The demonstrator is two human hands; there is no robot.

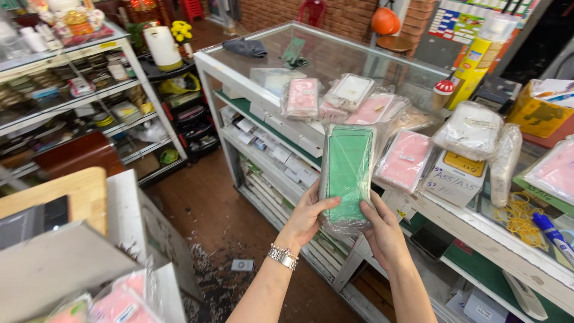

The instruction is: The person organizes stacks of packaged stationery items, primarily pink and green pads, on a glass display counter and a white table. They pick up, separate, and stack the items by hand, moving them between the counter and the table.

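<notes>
- Glass-topped counter point(335, 54) fills the middle and right of the scene, white-framed, with shelves of small boxes underneath, running from the far centre to the near right.
- White shelving unit point(72, 90) stands at the far left, crammed with small goods.
- Wooden board point(78, 191) and a white panel sit near left, above brown floor with dark debris.
- Yellow-and-red box point(541, 110) sits far right on the counter.
- Pink packs in clear bags point(406, 158) lie scattered along the counter, with white wrapped bundles point(472, 128) to their right.
- Green pack in a clear plastic bag point(348, 170) is up in the centre, held upright just in front of the counter's near edge.
- Left hand point(308, 218), silver bracelet on the wrist, is clamped on the pack's lower left edge, thumb across the front.
- Right hand point(382, 230) is wrapped round the lower right edge, fingers closed on the plastic.
- Yellow rubber bands point(517, 218) and a blue marker point(553, 233) lie near right.
</notes>
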